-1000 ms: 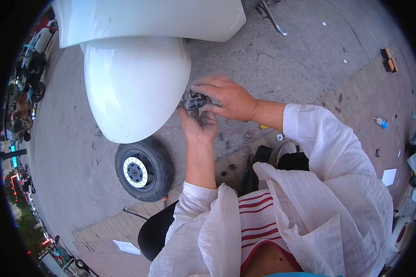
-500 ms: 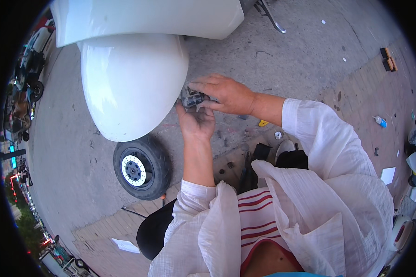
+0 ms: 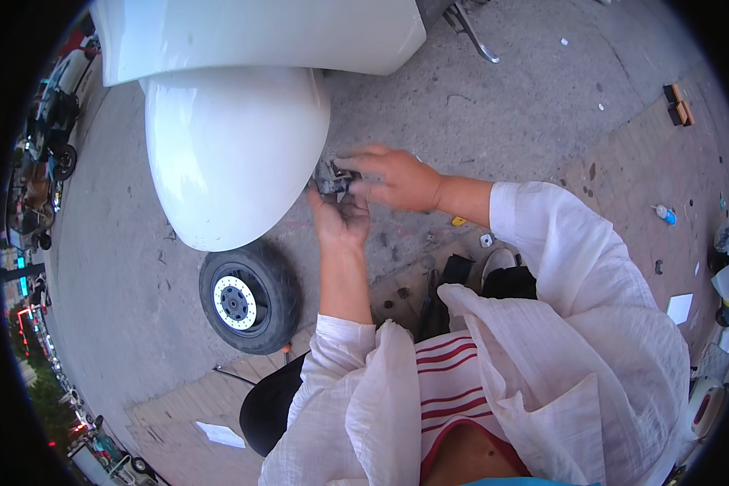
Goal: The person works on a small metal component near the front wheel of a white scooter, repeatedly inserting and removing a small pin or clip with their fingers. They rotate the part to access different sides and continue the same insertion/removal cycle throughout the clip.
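The brake caliper (image 3: 330,181), at 3 o'clock of the white fender (image 3: 235,154), is pinched by the left hand's fingers; whether it is gripped by the right hand (image 3: 409,180) cannot be told. The wheel (image 3: 253,296), at 6 o'clock, appears detached, its disc (image 3: 222,301) uncovered.

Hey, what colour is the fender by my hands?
The fender is glossy white, seen best in the head view.

Outdr roadside: paved grnd (image 3: 502,113), pkd vehs (image 3: 53,121), loose wheel (image 3: 280,300).
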A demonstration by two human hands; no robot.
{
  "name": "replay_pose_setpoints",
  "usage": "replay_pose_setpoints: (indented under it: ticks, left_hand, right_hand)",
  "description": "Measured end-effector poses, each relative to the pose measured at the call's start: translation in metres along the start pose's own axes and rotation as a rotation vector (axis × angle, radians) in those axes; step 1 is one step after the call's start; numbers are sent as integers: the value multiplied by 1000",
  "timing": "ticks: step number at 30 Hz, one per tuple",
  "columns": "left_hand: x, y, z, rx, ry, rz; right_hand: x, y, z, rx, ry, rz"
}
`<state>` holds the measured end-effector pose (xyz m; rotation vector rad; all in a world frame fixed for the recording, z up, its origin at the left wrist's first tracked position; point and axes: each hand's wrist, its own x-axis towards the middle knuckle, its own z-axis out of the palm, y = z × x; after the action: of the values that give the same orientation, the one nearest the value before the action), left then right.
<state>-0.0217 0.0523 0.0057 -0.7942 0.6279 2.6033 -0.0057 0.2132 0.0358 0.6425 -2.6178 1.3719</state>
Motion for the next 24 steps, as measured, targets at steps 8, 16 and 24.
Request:
replay_pose_setpoints:
  ticks: [8, 16, 24]
  left_hand:
    - [3, -1, 9, -2, 36, 28]
    - [4, -11, 14, 80, -1, 137]
    - [12, -8, 14, -20, 89, 97]
  right_hand:
    - [25, 5, 20, 1159, -73, 814]
    - [34, 9, 27, 1222, -98, 859]
    - [41, 29, 32, 1387, -286, 871]
